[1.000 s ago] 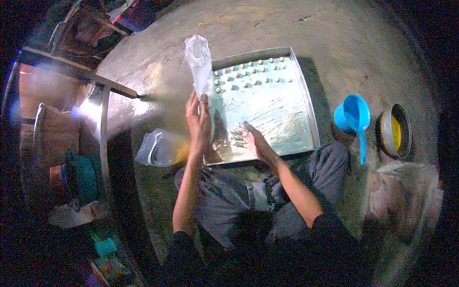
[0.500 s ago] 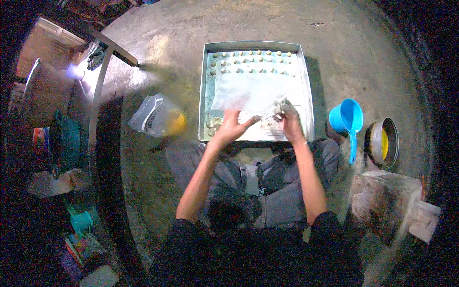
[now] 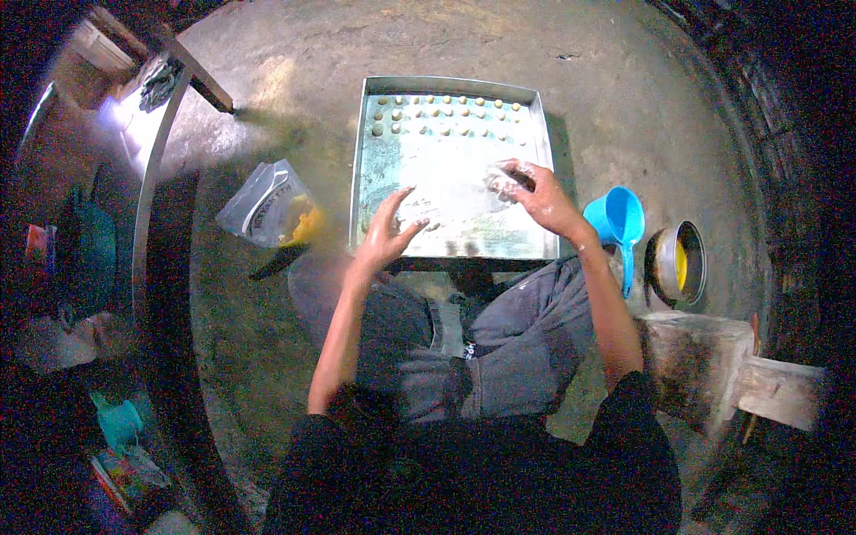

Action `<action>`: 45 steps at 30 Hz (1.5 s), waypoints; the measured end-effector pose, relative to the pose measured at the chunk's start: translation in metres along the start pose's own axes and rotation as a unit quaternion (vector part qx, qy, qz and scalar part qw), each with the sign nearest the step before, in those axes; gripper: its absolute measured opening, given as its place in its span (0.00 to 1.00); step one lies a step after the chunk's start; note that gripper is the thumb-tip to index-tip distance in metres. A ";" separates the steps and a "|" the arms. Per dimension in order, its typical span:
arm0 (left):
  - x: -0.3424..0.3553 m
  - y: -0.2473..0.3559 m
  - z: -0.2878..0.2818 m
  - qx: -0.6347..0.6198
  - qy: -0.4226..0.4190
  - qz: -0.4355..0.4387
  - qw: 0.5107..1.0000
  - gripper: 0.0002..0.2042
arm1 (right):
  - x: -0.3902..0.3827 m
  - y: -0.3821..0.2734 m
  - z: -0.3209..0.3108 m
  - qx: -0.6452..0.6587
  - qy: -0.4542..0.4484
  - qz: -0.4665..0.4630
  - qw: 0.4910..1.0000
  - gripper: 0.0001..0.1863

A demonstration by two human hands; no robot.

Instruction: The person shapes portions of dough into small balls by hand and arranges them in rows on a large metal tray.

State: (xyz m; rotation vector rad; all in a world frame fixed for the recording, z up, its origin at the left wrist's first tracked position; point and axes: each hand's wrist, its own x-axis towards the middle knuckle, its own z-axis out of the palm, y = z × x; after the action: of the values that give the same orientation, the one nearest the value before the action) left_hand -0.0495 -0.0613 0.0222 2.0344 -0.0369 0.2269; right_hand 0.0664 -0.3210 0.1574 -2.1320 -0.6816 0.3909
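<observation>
A square metal tray [image 3: 358,169] lies in front of my crossed legs. Rows of small round pale balls [image 3: 445,130] sit along its far side, and white powder [image 3: 437,183] covers much of its floor. Over the tray's near left part, my left hand [image 3: 385,236] is open, thumb and fingers spread, holding nothing. Above the right part, my right hand [image 3: 539,196] is closed, its fingers curled and coated white. Something whitish shows at its fingertips; I cannot make out what it is.
Left of the tray lies a clear plastic bag [image 3: 267,205] with yellow contents. To the right stand a blue dipper [image 3: 615,218] and a round metal pan [image 3: 669,263] with something yellow inside. A worn block [image 3: 695,357] sits near my right knee; a wooden post [image 3: 160,160] rises at left.
My right hand has lifted and moved away from the tray's near edge. My left hand has shifted slightly left. The blurred whitish haze over the tray has gone, and the whole view has shifted.
</observation>
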 end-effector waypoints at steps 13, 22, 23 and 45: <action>0.002 0.023 0.003 -0.126 -0.010 -0.046 0.991 0.22 | 0.001 -0.049 0.012 -0.116 -0.121 0.022 0.986 0.21; -0.001 0.025 0.005 -0.096 0.028 -0.022 0.995 0.17 | -0.005 -0.054 0.014 -0.202 -0.071 -0.033 0.976 0.18; -0.002 0.026 0.004 -0.090 0.029 -0.032 0.995 0.17 | -0.004 -0.059 0.013 -0.203 -0.067 -0.035 0.976 0.18; -0.002 0.033 -0.002 -0.132 0.095 -0.005 0.987 0.10 | 0.000 -0.058 0.001 -0.143 -0.001 0.014 0.990 0.12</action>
State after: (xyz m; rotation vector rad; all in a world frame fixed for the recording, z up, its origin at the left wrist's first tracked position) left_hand -0.0557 -0.0742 0.0517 1.7413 0.0602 0.3873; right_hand 0.0467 -0.2917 0.2029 -2.4142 -0.7464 0.3249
